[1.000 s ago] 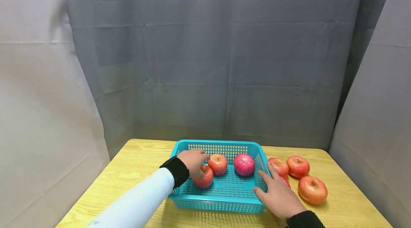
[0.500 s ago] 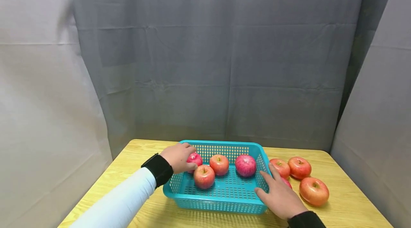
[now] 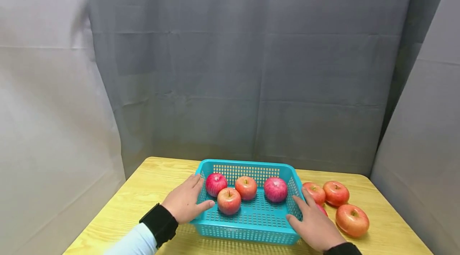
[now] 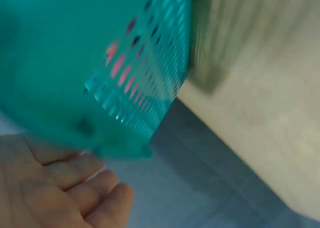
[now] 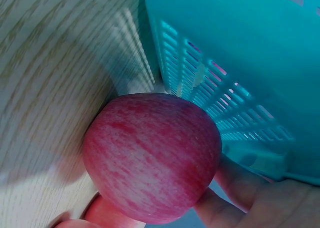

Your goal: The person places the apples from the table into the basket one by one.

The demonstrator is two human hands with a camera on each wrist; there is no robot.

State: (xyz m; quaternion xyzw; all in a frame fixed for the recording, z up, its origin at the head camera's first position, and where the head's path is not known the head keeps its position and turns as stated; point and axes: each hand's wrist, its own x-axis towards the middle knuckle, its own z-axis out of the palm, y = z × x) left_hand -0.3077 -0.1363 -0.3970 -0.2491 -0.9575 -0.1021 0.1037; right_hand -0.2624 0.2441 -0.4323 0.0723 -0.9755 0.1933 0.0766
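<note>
A turquoise plastic basket [image 3: 248, 233] stands on the table, holding several apples: a deep pink one [image 3: 216, 184] at the left, paler red apples [image 3: 229, 201] near it, and another pink one [image 3: 275, 189] towards the right. My left hand [image 3: 185, 201] lies at the basket's left rim, fingers extended; in the left wrist view its fingers show just beside the rim. My right hand [image 3: 316, 225] rests by the right rim with fingers spread. In the right wrist view its fingertips come beside a large pink apple [image 5: 152, 158] outside the basket wall; whether they touch it I cannot tell.
Several apples lie on the wooden table [image 3: 158, 175] right of the basket, among them a red one [image 3: 336, 193] and a larger pale red one [image 3: 352, 220]. A grey curtain [image 3: 248, 67] hangs behind, with light cloth [image 3: 54, 107] at the sides.
My left hand has let go of an apple inside the basket and moved left to its left rim, uncovering the pink apple there. The right hand stays by the right rim.
</note>
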